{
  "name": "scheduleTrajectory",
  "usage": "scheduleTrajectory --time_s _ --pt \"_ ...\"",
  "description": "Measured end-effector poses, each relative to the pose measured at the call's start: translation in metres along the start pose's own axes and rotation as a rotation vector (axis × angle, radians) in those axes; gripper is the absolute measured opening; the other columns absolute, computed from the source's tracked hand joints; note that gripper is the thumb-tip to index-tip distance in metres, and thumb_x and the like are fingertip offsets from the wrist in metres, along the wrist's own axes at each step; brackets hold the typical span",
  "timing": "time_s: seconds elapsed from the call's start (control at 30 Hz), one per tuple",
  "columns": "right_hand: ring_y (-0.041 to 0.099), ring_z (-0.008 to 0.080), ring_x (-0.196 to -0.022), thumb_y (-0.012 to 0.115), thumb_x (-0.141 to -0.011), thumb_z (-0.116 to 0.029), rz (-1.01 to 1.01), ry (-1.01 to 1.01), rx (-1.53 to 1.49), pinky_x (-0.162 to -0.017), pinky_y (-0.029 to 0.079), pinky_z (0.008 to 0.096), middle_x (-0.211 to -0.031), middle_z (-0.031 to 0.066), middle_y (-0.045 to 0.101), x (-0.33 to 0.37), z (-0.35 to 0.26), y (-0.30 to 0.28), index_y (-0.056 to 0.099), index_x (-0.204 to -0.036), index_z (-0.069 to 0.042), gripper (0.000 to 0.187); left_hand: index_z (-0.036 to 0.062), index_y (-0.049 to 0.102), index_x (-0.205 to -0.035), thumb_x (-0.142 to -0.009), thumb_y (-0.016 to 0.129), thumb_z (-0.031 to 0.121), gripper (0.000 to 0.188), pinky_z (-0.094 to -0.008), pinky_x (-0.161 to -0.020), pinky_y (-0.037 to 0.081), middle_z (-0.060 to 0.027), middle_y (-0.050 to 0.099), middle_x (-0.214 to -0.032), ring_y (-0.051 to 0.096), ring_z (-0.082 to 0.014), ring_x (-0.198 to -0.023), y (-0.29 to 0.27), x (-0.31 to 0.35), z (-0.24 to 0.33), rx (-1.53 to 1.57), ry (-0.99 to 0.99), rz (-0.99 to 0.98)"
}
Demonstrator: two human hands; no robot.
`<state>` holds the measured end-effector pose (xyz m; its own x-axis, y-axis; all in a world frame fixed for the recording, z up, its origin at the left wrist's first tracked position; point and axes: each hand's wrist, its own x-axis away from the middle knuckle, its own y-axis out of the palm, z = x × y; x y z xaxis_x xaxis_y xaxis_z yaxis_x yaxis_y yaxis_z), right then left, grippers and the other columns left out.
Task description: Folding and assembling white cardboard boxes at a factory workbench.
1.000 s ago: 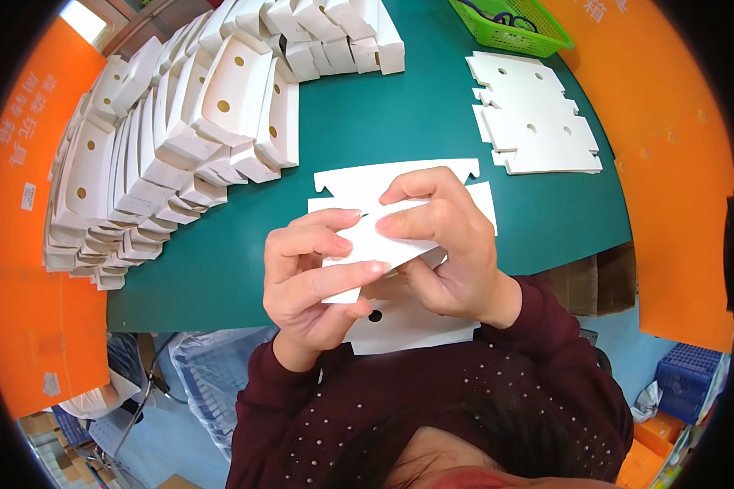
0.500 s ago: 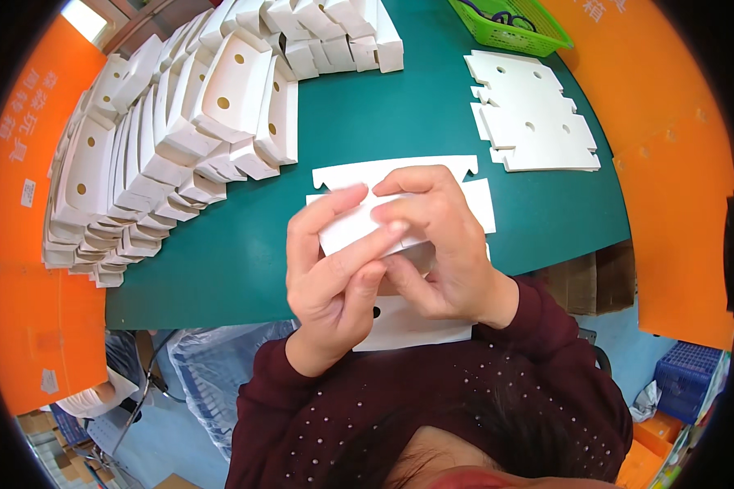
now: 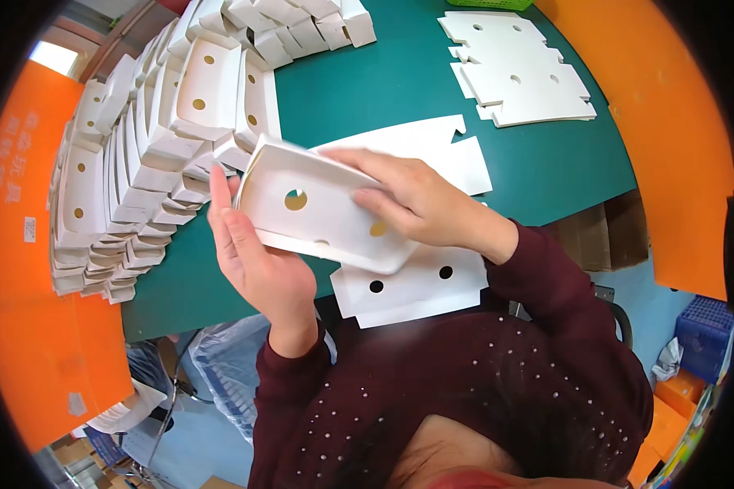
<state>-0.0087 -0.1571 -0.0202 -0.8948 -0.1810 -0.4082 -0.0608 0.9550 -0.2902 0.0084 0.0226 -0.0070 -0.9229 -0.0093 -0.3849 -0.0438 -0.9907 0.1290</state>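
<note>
A folded white cardboard tray [image 3: 334,210] with round holes in its bottom is held up in front of me, tilted, its hollow side facing up. My right hand [image 3: 424,196] grips its right part, with the thumb inside and the fingers over the far wall. At the tray's left end is my left hand [image 3: 257,265], its fingers stretched out and the palm turned toward that end. Beneath the tray lies a flat white cardboard blank [image 3: 420,292] with two dark holes near the table's front edge. More flat white card [image 3: 470,163] shows behind my right hand.
Rows of folded white trays [image 3: 151,175] are stacked at the left and back of the green table [image 3: 359,90]. Flat blanks [image 3: 538,98] lie at the back right, near a green basket [image 3: 497,3]. Orange panels [image 3: 644,147] stand at both sides.
Both hands were together over a white cardboard piece, fingers folding it. Now a formed tray is raised and shifted left in my right hand, while my left hand has opened at its end.
</note>
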Motion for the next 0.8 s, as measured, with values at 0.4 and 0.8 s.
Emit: scheduleTrajectory --time_s 0.4,0.8 --pt "0.06 0.0282 -0.091 0.06 -0.088 -0.018 -0.418 0.141 0.584 -0.079 0.048 0.0383 -0.091 0.0097 0.063 0.015 0.024 -0.027 0.068 -0.11 -0.009 0.025 0.0108 0.068 -0.112 -0.077 0.069 0.009 0.036 -0.0364 -0.087 0.043 -0.0087 0.062 -0.098 0.057 -0.0262 -0.093 -0.036 -0.024 -0.033 -0.808 0.17 -0.69" --pt "0.058 0.0189 -0.09 0.068 -0.071 -0.008 -0.447 -0.091 1.015 -0.072 0.045 0.0333 -0.091 0.0005 0.063 0.019 0.017 -0.03 0.072 -0.102 -0.015 0.032 0.0106 0.073 -0.098 -0.074 0.072 0.008 0.024 -0.0319 -0.07 0.046 -0.0051 0.062 -0.078 0.059 -0.0221 -0.081 -0.043 -0.039 -0.056 -0.836 0.458 -0.883"
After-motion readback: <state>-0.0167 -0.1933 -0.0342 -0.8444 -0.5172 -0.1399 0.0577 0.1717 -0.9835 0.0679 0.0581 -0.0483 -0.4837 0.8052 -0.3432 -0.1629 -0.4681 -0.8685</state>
